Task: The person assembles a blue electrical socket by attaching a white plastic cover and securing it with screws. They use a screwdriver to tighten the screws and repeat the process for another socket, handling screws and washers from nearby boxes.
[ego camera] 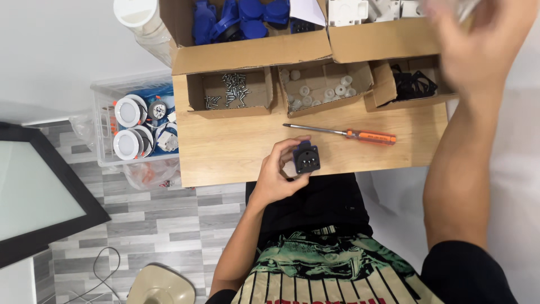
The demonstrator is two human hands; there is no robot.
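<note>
Your left hand pinches the small dark blue square plastic socket insert by fingertips alone, right at the near edge of the light wooden tabletop, so I judge a loosened grip could drop it into your lap or to the floor. Your right hand is raised and blurred over the row of open cardboard boxes; I cannot tell whether its fingers hold anything. A careless sweep back down could knock the orange-handled screwdriver.
</note>
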